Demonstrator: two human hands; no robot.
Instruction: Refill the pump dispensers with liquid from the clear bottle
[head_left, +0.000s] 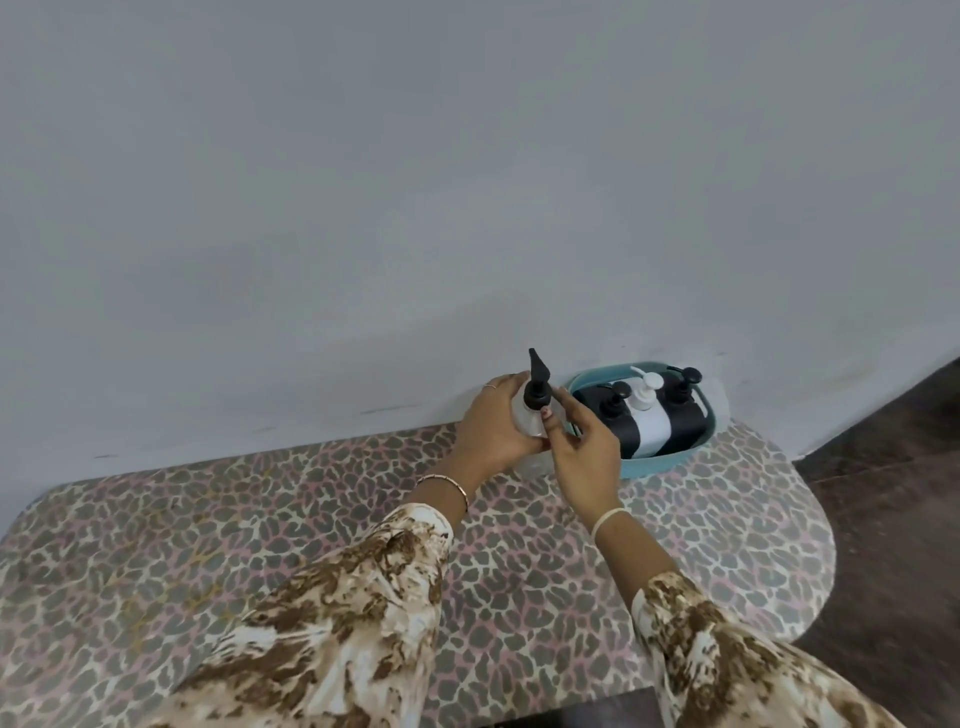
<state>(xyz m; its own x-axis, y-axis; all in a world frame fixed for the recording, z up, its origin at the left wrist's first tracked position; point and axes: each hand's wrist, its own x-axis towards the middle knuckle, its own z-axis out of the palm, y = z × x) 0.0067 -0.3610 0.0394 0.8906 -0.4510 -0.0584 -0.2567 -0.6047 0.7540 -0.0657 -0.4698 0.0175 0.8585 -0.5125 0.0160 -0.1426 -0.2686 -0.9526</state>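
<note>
This looks like a room in a home rather than a workplace. The plain, pale grey painted wall (363, 208) is scuffed near its foot, and against it stands a round-cornered surface draped in a leopard-print cloth (208, 519) of pink, grey and cream. Beside it runs a dark brown floor (893, 493). An oval teal basket (667, 464) by the wall holds black and white plastic pump dispensers (649, 431) together, the sort of toiletries a household keeps.
</note>
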